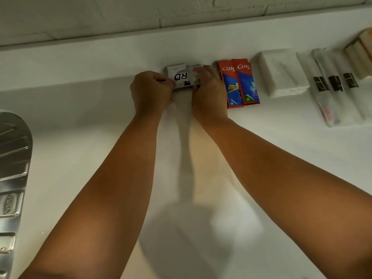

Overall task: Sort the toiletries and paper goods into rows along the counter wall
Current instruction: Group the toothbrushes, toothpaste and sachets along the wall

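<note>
"What's lined up along the wall?"

"A row on the counter (84,121). Leftmost are the sachets (179,77), held between the left hand (151,91) and the right hand (207,88). Just right of them two toothpaste packs (239,83) lie side by side, touching. Next comes the napkin stack (281,74), then the wrapped toothbrushes (333,87), laid side by side."

"And past those?"

"A pile of packets (360,54), far right, closer to the wall. The metal drainer (12,168) sits well apart, at the counter's left end, nearer the person."
</note>
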The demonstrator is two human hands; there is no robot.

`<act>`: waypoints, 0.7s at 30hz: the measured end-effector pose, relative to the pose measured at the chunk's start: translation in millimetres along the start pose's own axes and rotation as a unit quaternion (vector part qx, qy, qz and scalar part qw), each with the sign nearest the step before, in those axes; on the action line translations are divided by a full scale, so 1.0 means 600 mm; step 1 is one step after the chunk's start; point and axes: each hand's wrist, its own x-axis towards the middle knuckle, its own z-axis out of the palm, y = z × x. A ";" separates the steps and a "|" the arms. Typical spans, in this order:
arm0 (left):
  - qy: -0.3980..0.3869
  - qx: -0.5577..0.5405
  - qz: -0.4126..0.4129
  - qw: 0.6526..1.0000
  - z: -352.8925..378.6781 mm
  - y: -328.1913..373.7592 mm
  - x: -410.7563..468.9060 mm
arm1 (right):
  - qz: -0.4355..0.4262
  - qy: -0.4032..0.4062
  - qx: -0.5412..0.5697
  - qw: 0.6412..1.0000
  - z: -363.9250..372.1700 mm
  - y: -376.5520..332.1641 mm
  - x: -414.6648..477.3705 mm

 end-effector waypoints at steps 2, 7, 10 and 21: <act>0.006 0.007 0.001 1.000 -0.001 -0.001 -0.004 | 0.004 -0.004 0.003 1.000 -0.003 -0.004 -0.002; 0.026 0.051 0.025 0.998 -0.009 0.002 -0.032 | 0.003 -0.032 0.014 0.999 -0.021 -0.008 -0.029; 0.025 0.063 0.047 0.997 -0.014 0.008 -0.077 | -0.022 -0.050 0.016 0.998 -0.057 -0.006 -0.067; 0.033 0.065 0.173 0.982 0.012 0.067 -0.384 | -0.023 -0.102 0.123 0.987 -0.281 0.060 -0.230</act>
